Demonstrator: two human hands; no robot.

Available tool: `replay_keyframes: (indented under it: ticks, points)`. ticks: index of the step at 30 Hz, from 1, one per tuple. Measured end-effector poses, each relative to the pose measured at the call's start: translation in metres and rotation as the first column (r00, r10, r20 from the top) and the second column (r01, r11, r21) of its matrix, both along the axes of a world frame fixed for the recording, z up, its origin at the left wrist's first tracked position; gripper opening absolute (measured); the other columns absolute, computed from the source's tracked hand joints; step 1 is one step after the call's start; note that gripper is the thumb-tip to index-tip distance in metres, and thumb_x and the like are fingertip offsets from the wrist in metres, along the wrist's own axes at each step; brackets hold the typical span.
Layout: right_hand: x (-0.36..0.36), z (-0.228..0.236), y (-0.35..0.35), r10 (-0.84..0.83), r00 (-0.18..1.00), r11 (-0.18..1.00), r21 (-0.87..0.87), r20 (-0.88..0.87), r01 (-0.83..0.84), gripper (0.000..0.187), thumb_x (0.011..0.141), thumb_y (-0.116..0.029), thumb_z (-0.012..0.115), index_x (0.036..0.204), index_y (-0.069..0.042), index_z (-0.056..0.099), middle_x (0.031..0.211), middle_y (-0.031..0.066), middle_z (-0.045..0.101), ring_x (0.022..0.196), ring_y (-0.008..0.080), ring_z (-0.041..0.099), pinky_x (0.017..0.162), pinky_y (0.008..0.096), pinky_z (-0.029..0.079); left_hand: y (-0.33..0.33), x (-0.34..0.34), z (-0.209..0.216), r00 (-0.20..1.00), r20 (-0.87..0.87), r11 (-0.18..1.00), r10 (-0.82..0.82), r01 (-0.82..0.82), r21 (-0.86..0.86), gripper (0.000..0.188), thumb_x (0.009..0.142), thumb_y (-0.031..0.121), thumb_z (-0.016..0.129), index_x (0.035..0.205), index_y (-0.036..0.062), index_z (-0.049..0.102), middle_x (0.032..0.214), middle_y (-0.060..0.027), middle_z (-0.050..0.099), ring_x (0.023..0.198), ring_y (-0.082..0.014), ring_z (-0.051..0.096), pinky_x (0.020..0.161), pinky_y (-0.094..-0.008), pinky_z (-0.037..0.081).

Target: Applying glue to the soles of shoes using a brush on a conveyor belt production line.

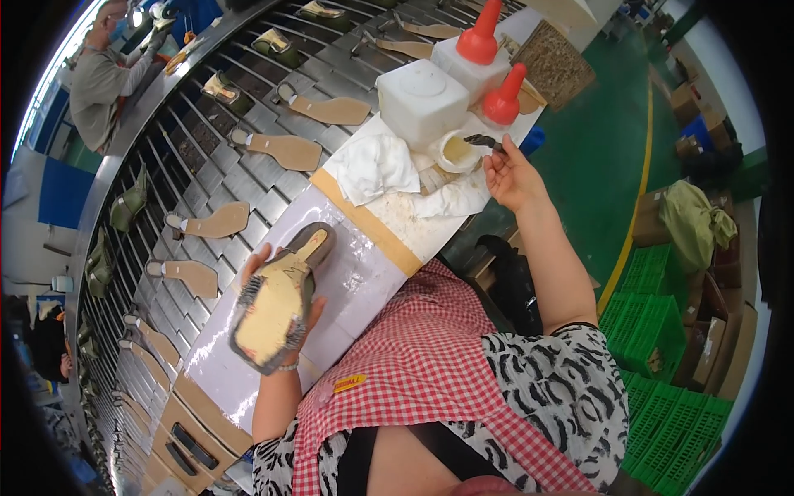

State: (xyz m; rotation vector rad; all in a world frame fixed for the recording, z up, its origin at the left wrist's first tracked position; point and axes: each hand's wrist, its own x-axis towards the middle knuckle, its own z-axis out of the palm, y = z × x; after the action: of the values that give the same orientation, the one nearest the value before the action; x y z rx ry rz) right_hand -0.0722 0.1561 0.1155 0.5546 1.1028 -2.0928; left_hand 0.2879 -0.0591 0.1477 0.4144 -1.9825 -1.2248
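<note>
My left hand is wrapped round a grey shoe upper, its underside turned up. That underside is pale yellow in the middle, with pleated dark edges. Part of the hand is hidden beneath it. Up to the right, my right hand pinches the handle of a small dark brush. The brush's tip is at the mouth of a white pot with yellowish liquid inside. A crumpled white cloth lies beside the pot.
A slatted metal conveyor carries tan soles and green shoe uppers. White bottles with red cone caps and a square white container stand past the pot. Green crates are on the right. A person works across the conveyor.
</note>
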Motion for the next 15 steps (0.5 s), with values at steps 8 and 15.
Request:
replay_keyframes:
  ticks: [8, 15]
  points:
    - [0.058, 0.065, 0.019, 0.053, 0.915, 0.947, -0.271, -0.400, -0.174, 0.021, 0.091, -0.019, 0.060, 0.102, -0.001, 0.061, 0.095, 0.0114, 0.066, 0.090, 0.0196, 0.063, 0.080, 0.0330, 0.052, 0.055, -0.012, -0.001, 0.998, -0.063, 0.856, 0.005, 0.028, 0.516, 0.091, 0.064, -0.004, 0.077, 0.139, 0.0072, 0.027, 0.134, -0.0108, 0.039, 0.118, -0.0225, 0.047, 0.098, -0.0327, 0.042]
    - [0.184, 0.096, -0.029, 0.362, 0.442, 0.800, 0.030, -0.821, -0.599, 0.018, 0.080, 0.005, 0.064, 0.098, 0.004, 0.060, 0.103, 0.0151, 0.064, 0.092, 0.0153, 0.062, 0.082, 0.0254, 0.049, 0.054, -0.011, -0.051, 0.993, -0.090, 0.995, 0.070, -0.064, 0.074, 0.081, 0.071, 0.007, 0.077, 0.137, 0.0055, 0.030, 0.140, -0.0149, 0.034, 0.126, -0.0292, 0.040, 0.103, -0.0386, 0.035]
